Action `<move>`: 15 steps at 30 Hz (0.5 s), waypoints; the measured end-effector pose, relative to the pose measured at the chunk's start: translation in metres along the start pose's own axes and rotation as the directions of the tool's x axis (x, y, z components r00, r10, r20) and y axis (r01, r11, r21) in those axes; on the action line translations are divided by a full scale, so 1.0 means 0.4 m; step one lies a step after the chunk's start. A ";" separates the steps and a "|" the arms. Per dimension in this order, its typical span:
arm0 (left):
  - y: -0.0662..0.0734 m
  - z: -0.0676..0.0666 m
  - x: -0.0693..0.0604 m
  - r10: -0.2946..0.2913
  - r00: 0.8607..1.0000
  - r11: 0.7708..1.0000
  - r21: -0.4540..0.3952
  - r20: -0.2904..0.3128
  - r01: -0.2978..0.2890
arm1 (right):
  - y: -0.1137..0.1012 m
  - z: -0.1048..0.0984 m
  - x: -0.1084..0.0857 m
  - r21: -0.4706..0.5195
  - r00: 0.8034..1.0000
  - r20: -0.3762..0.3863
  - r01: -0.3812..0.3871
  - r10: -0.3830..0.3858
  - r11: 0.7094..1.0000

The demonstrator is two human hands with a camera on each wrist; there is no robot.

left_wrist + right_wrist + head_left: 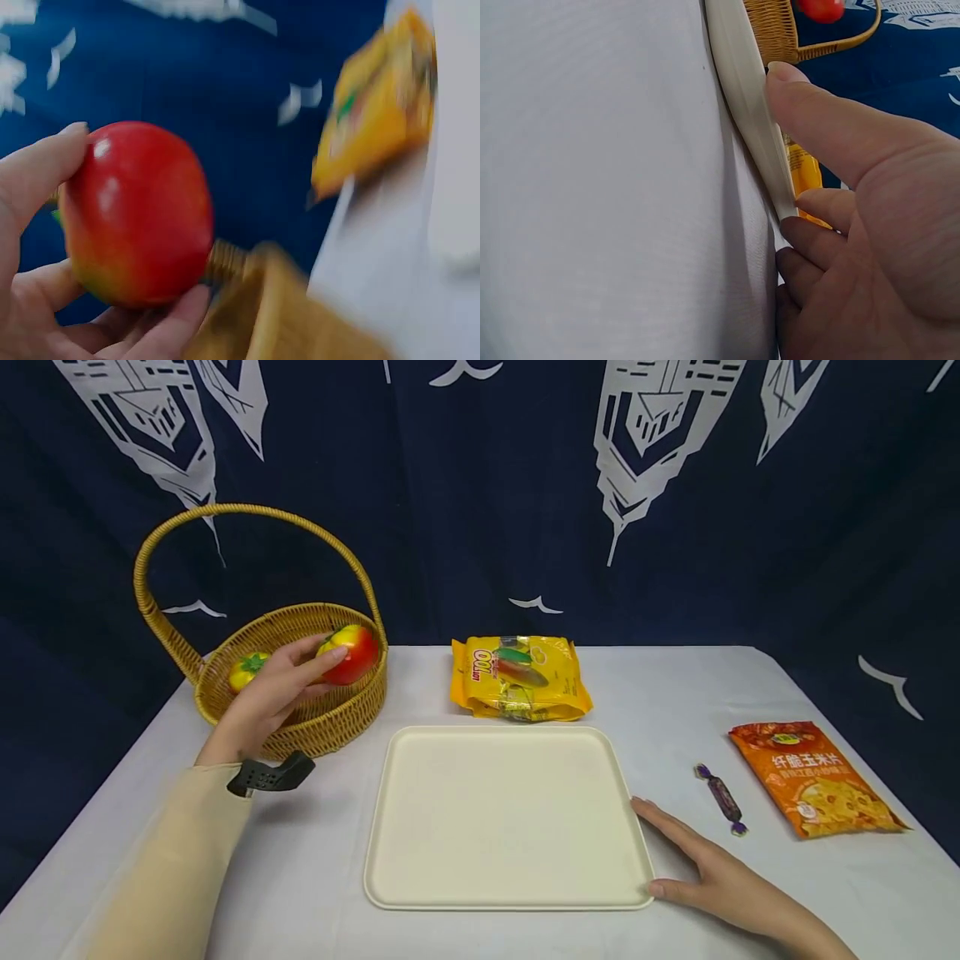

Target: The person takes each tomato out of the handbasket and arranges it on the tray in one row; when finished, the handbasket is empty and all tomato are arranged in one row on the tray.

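Note:
My left hand grips a red and yellow fruit over the right part of the wicker basket. In the left wrist view the thumb and fingers curl round the same fruit, above the basket rim. A second yellow and red fruit lies inside the basket at its left. My right hand rests at the right edge of the cream tray, thumb and a fingertip touching the rim. The right wrist view shows this hand with loosely bent fingers along the tray's side.
Behind the tray lies a yellow packet. To the right are a purple wrapped candy and an orange snack bag. The basket's tall handle arches above it, and a dark blue patterned curtain hangs behind the table.

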State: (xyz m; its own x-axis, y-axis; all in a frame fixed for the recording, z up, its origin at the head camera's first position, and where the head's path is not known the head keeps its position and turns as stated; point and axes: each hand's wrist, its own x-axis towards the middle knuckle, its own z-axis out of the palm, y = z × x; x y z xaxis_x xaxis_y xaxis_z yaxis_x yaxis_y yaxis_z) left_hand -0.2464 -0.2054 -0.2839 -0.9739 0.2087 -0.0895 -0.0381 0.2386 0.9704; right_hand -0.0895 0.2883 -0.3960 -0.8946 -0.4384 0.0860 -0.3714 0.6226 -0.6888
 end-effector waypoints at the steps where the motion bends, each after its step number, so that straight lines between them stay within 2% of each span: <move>1: 0.008 0.022 -0.004 0.025 1.000 0.999 -0.035 0.002 -0.025 | 0.000 -0.001 -0.001 0.000 1.000 -0.003 0.009 -0.009 1.000; 5: 0.038 0.123 -0.005 0.115 0.992 0.991 -0.068 0.044 -0.112 | 0.001 -0.004 0.000 -0.020 0.999 -0.011 0.030 -0.031 0.999; 8: 0.050 0.214 0.010 0.165 0.982 0.986 -0.014 0.096 -0.164 | -0.001 -0.006 0.001 -0.028 0.999 -0.013 0.030 -0.031 0.999; 12: 0.046 0.348 0.048 0.224 0.958 0.967 0.079 0.179 -0.241 | -0.002 -0.006 -0.003 -0.021 1.000 -0.009 0.024 -0.024 1.000; 15: 0.029 0.442 0.081 0.255 0.933 0.952 0.103 0.256 -0.288 | -0.001 -0.004 -0.008 -0.012 1.000 -0.008 0.025 -0.025 1.000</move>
State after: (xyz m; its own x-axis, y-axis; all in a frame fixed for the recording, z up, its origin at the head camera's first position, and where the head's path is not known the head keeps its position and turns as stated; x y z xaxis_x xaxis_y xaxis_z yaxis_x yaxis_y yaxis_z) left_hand -0.2388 -0.0279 -0.3151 -0.8606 0.4980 0.1061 0.2673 0.2644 0.9266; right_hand -0.0870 0.2905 -0.3949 -0.8870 -0.4487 0.1093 -0.3967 0.6191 -0.6777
